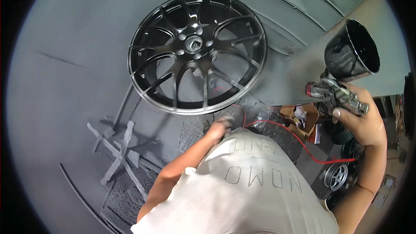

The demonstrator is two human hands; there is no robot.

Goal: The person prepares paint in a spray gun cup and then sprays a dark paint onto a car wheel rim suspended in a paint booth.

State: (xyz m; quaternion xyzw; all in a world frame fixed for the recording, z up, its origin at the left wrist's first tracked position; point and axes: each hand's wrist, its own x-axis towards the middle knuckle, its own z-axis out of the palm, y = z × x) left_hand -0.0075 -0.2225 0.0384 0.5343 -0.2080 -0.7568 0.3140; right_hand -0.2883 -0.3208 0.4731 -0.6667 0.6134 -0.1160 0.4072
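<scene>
A glossy black alloy wheel (197, 68) with thin split spokes and a bright lower rim edge faces me at the top centre. My right hand (362, 119) is closed around a metal paint spray gun (336, 92), held up to the right of the wheel and apart from it. On top of the gun sits a dark, paint-stained cup (346, 58), tilted with its mouth to the right. Just below the wheel's rim, close to my body, is my left hand (219, 128). Motion smears its fingers, so its grip is unclear.
A red hose (281, 124) curves across the floor to the right. Beside it stands an open cardboard box (303, 117) with crumpled stuff inside. More wheels, including a silver one (336, 177), lie beyond. At left is a paint-crusted crossed stand (121, 151), near grey walls (69, 30).
</scene>
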